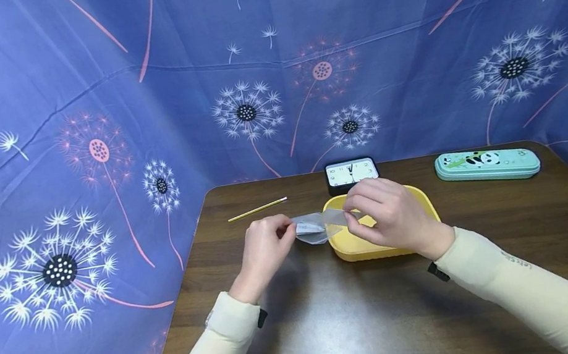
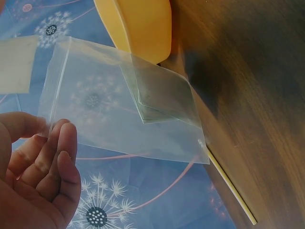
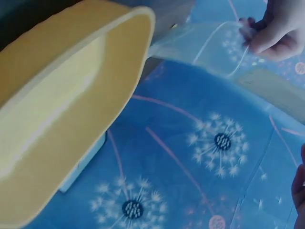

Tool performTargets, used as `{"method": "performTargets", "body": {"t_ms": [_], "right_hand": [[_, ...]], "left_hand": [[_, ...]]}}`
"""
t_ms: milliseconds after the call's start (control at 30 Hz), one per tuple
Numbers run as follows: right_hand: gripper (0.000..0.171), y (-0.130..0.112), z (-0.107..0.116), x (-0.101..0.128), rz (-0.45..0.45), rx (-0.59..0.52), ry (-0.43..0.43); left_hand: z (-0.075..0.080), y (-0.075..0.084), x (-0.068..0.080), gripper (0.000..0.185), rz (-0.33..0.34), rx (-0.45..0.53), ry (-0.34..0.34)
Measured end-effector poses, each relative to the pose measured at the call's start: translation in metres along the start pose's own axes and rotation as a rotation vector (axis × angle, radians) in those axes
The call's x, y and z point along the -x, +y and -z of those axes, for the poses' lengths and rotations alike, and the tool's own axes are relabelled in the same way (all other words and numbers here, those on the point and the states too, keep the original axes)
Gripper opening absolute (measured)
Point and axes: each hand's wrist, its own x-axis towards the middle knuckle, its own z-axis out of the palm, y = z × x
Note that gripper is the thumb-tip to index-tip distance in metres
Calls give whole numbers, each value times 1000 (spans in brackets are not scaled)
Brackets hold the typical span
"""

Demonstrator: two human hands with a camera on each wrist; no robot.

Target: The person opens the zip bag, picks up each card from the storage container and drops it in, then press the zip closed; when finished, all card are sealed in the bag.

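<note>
You pinch the clear plastic bag [image 1: 317,226] between your left hand [image 1: 265,249] and right hand [image 1: 389,216]; it seems unopened, hovering beside the yellow tray [image 1: 349,249].

Head view: left hand [image 1: 265,249] and right hand [image 1: 389,216] pinch opposite ends of a clear bag [image 1: 320,226], held above the table [image 1: 341,317] at the left rim of a yellow tray [image 1: 355,248]. Behind the tray stands a clock [image 1: 351,172]; a pencil [image 1: 257,209] lies left, a panda case [image 1: 487,164] right
</note>
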Motion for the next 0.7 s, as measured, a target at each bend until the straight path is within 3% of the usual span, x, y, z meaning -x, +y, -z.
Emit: {"method": "performTargets", "body": {"t_ms": [467,700], "right_hand": [[6,-8,-33,17,-112,-17,-217],[4,-8,-42,25,-130,34,-260]], "left_hand": [[0,3,-2,14,0,-3,-7],[0,3,-2,13,1,-4,-12]]}}
